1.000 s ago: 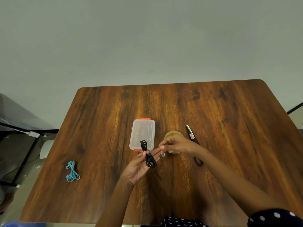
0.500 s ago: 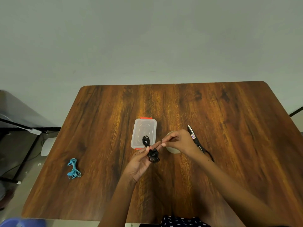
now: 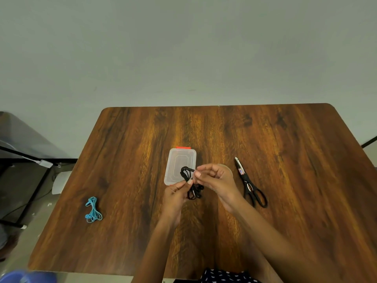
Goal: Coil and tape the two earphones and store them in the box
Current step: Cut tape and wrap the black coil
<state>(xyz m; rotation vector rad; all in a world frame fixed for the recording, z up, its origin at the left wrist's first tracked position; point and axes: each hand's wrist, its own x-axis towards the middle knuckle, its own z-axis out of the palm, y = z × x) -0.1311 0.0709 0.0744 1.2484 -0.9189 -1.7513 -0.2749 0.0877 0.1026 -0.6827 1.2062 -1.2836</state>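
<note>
Right hand (image 3: 214,180) is now meeting the left (image 3: 175,193) — both pinching the black earphone (image 3: 191,184); taping seems to be starting

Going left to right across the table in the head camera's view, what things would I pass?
Blue earphones → clear box → black earphones, held in the left hand → right hand → scissors.
</note>
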